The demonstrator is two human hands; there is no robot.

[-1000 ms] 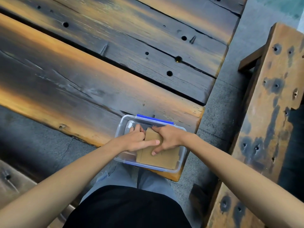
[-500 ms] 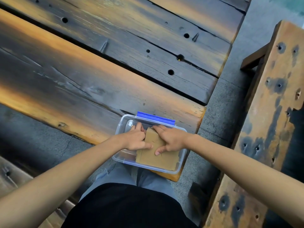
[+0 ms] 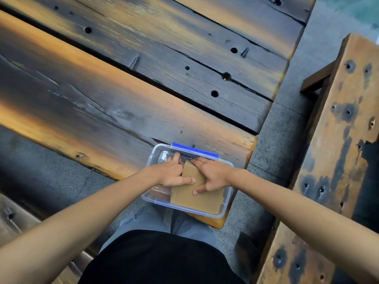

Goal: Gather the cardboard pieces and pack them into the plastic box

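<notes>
A clear plastic box (image 3: 226, 211) with a blue clip on its far rim sits at the near right corner of the wooden table. Brown cardboard pieces (image 3: 196, 198) lie stacked inside it, filling its right part. My left hand (image 3: 171, 174) and my right hand (image 3: 211, 177) are both in the box, pressing on the cardboard. Their fingers grip its far end and the thumbs lie flat on top. The far part of the cardboard is hidden under my hands.
The table (image 3: 102, 95) is made of dark weathered planks with holes and gaps. A wooden bench (image 3: 336, 160) stands to the right across a strip of grey floor (image 3: 272, 140). My legs are below the box, which overhangs the table edge slightly.
Both hands stay on the cardboard in the box; my left thumb has drawn back a little. The camera has shifted slightly; the box has not moved.
</notes>
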